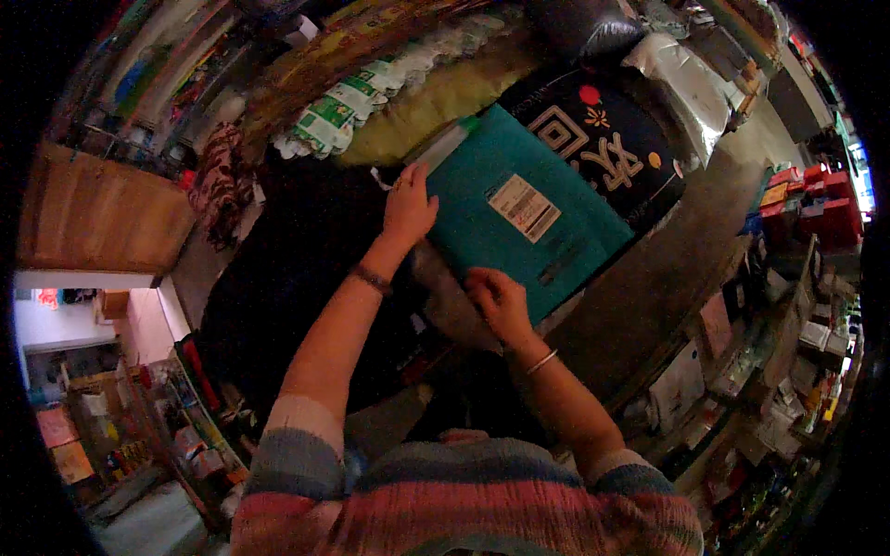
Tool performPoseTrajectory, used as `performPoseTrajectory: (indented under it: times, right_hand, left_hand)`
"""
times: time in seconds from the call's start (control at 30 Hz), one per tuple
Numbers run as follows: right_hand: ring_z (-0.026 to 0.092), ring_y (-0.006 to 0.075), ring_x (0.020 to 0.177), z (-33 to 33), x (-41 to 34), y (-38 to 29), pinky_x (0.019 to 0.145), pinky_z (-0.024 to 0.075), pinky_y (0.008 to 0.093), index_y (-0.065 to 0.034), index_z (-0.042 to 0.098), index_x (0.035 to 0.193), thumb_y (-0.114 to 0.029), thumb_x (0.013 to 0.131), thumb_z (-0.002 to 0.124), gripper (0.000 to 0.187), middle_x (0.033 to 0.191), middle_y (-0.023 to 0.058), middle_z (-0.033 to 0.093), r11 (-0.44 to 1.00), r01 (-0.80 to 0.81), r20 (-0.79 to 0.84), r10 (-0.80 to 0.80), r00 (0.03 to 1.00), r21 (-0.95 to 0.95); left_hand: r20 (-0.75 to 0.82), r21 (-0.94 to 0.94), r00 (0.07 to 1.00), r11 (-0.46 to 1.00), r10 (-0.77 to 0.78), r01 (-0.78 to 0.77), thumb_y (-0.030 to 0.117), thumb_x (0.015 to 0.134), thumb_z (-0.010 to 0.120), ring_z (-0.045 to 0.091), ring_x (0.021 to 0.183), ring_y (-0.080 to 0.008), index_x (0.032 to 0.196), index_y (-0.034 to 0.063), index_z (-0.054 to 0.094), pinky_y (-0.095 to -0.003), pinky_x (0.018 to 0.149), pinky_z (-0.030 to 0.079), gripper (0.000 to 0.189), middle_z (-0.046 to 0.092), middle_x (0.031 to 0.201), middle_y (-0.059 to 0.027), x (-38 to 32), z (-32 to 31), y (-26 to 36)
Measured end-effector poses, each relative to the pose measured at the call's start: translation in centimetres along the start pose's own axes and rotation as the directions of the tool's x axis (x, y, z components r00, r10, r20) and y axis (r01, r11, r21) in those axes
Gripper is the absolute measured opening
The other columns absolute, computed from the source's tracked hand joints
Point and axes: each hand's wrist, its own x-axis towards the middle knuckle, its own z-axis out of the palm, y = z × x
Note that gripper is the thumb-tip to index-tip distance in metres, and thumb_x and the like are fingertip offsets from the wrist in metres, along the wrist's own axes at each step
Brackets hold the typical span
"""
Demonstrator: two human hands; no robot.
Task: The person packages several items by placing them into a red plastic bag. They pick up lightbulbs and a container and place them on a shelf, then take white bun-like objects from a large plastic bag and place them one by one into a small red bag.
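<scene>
A flat teal package [466,201] with a white printed label [524,208] lies tilted in front of me, partly over a black mat or bag with large printed characters [619,163]. My left hand [410,205] is at its upper left edge, fingers on the edge beside a pale strip with a green end [445,147]. At the lower left edge is my right hand [497,299], its fingers curled against the package; whether they pinch it is hard to tell. Dark material [299,257] lies beneath and left of my left arm.
Behind the package lie a yellowish sack [410,115] and a row of green-and-white packs [341,111]. A silvery plastic bag [685,90] is at the upper right. Red boxes [827,208] and cluttered shelves stand at the right. A wooden panel [104,208] is at the left.
</scene>
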Motion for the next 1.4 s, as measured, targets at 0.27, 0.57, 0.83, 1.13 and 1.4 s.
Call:
performPoseTrajectory:
  times: [0.27,0.57,0.83,1.13,1.4]
  right_hand:
    - [0.063,0.0167,0.082,-4.7,2.9,2.6,0.072,0.0502,0.0293,-0.0016,0.062,0.102,-0.007,0.085,0.056,0.018,0.091,0.011,0.066,0.993,-0.085,-0.068,0.091,0.994,0.087]
    - [0.059,0.0135,0.08,-4.3,5.5,1.3,0.072,0.0483,0.0251,0.0026,0.057,0.108,-0.006,0.089,0.052,0.021,0.096,0.0089,0.063,0.95,-0.138,-0.012,0.148,0.989,0.28]
    - [0.051,0.0323,0.107,14.7,6.1,-7.3,0.093,0.0382,0.0408,-0.0059,0.058,0.111,-0.011,0.071,0.062,0.041,0.113,0.0133,0.057,0.618,0.784,0.535,-0.679,0.504,0.046]
    - [0.053,0.0313,0.094,24.4,5.7,-6.1,0.084,0.043,0.0387,-0.0044,0.06,0.101,-0.012,0.072,0.058,0.029,0.097,0.0139,0.058,0.797,0.603,0.508,-0.538,0.673,0.044]
    - [0.036,0.0259,0.123,14.3,-0.7,-15.0,0.103,0.0262,0.0372,-0.0037,0.046,0.122,-0.033,0.08,0.058,0.053,0.128,0.0119,0.043,0.795,0.241,0.629,-0.593,0.503,0.556]
  left_hand:
    - [0.112,0.22,0.961,0.949,-0.253,0.224,0.013,0.075,0.061,0.047,0.113,-0.0335,0.122,0.0049,0.044,-0.0448,0.09,0.04,0.05,0.038,0.131,-0.0179,8.9,5.0,1.7]
    - [0.05,-0.83,0.965,0.527,-0.256,0.183,0.013,0.073,0.07,0.056,0.1,-0.0235,0.121,0.0037,0.045,-0.0361,0.083,0.046,0.055,0.056,0.11,-0.011,-0.1,-0.4,0.7]
    - [0.267,-0.887,0.88,-0.457,-0.392,0.066,0.023,0.087,0.054,0.061,0.072,-0.0197,0.125,0.0064,0.04,-0.0322,0.061,0.051,0.044,0.059,0.095,-0.0114,-21.6,-13.3,1.2]
    - [0.3,-0.87,0.82,-0.492,-0.487,0.027,0.022,0.087,0.055,0.056,0.068,-0.0167,0.133,0.0076,0.035,-0.025,0.055,0.047,0.052,0.056,0.089,-0.0095,-30.9,-16.5,-1.4]
    - [0.446,-0.832,0.765,-0.53,-0.464,0.163,0.016,0.082,0.059,0.049,0.072,-0.0174,0.124,0.0047,0.045,-0.0254,0.06,0.042,0.046,0.052,0.094,-0.0103,-32.3,-16.3,-0.2]
